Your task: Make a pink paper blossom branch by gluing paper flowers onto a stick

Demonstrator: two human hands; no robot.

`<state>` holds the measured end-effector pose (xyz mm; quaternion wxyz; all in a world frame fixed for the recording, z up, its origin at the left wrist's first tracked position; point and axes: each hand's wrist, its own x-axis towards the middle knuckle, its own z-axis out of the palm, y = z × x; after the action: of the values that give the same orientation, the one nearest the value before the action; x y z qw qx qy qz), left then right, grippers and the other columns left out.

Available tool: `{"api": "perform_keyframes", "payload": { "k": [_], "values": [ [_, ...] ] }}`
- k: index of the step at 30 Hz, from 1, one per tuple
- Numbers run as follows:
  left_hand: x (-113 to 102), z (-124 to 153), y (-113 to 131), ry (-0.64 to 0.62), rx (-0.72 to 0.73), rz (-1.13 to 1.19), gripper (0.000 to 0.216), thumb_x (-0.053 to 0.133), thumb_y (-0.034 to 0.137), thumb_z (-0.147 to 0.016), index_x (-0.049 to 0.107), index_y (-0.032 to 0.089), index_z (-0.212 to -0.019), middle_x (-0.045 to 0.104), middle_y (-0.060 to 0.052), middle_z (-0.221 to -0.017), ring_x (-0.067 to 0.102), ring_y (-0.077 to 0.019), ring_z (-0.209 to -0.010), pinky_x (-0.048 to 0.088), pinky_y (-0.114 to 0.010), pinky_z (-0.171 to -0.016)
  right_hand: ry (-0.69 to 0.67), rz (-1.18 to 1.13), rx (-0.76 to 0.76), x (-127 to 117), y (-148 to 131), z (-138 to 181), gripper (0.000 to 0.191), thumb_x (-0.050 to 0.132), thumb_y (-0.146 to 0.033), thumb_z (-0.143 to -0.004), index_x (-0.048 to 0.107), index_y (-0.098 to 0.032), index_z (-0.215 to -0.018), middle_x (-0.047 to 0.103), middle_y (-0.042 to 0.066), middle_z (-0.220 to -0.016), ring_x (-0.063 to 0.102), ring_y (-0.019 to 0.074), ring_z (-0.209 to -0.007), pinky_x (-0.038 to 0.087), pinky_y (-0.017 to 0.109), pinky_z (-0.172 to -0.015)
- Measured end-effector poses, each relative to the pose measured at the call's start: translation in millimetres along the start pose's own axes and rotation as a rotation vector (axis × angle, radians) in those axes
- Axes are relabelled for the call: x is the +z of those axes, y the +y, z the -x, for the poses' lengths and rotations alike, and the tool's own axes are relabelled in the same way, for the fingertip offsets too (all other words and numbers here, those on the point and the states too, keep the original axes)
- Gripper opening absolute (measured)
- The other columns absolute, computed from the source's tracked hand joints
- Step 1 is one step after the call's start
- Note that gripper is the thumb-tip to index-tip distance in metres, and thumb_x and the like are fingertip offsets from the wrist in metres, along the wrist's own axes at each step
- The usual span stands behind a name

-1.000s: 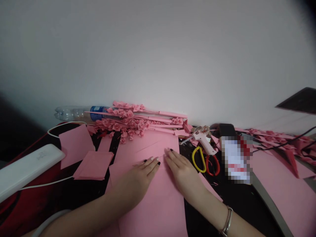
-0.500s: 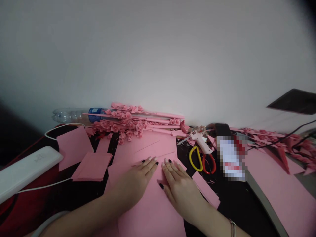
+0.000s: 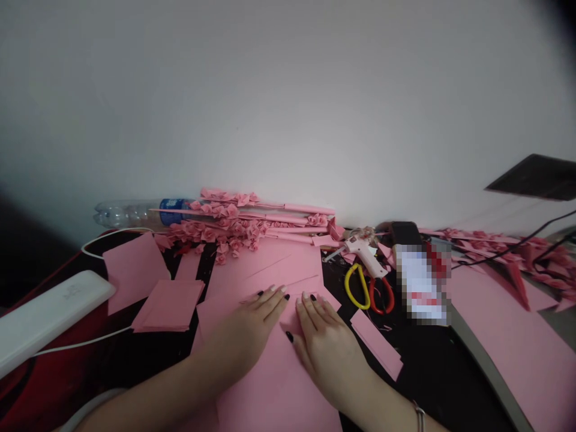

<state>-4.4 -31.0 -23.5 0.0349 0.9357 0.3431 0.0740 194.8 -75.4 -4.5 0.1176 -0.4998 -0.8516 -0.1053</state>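
Pink paper [image 3: 276,384] underlies flat left hand [image 3: 247,327] and flat right hand [image 3: 332,348], scissors [image 3: 366,292] nearby.

Pink paper sheets [image 3: 274,387] lie flat, overlapping

Paper sheet [image 3: 275,384], smooth and matt

Phone scrn [image 3: 422,285] pixelated (illegible), white device [image 3: 58,318] cut off L edge, ctr pink sheet [image 3: 270,387] cropped btm.
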Motion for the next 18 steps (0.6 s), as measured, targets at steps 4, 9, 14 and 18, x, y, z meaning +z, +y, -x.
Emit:
{"api": "perform_keyframes", "payload": {
  "k": [4,9,14,18],
  "values": [
    [-1.5,6.9,-0.3,-0.008,-0.034,0.016,0.071,0.032,-0.006,-0.076,0.042,0.01,-0.145,0.043,-0.014,-0.152,0.042,-0.0226,-0.14,0.039,-0.038,-0.113,-0.016,-0.014,-0.011,-3.0,11.5,8.3,0.043,0.042,-0.022,-0.096,0.062,0.001,-0.125,0.067,0.022,-0.125,0.064,0.0307,-0.117,0.051,0.047,-0.102],
    [-19.6,19.9,0.6,-0.062,-0.085,0.015,0.067,0.04,0.005,-0.076,0.046,0.004,-0.143,0.045,-0.017,-0.15,0.046,-0.027,-0.137,0.043,-0.041,-0.111,0.002,0.015,-0.021,-4.2,22.6,14.1,0.036,0.042,-0.019,-0.097,0.067,-0.005,-0.118,0.07,0.018,-0.121,0.068,0.0279,-0.11,0.051,0.048,-0.101],
    [-28.9,34.2,2.5,-0.013,-0.151,-0.032,0.06,0.042,0.013,-0.082,0.049,0.003,-0.141,0.05,-0.018,-0.145,0.056,-0.0276,-0.129,0.05,-0.041,-0.104,0.059,0.12,-0.04,3.7,25.9,11.9,0.033,0.043,-0.008,-0.093,0.072,-0.007,-0.108,0.075,0.016,-0.109,0.073,0.0248,-0.097,0.055,0.043,-0.092],
    [-29.5,37.1,3.8,-0.013,-0.165,-0.078,0.059,0.041,0.014,-0.082,0.052,0.001,-0.138,0.054,-0.02,-0.141,0.06,-0.0295,-0.123,0.053,-0.043,-0.101,0.008,0.166,-0.078,2.5,26.1,8.0,0.031,0.048,-0.003,-0.087,0.072,-0.007,-0.107,0.075,0.018,-0.108,0.072,0.025,-0.096,0.053,0.043,-0.091]
  ]
}}
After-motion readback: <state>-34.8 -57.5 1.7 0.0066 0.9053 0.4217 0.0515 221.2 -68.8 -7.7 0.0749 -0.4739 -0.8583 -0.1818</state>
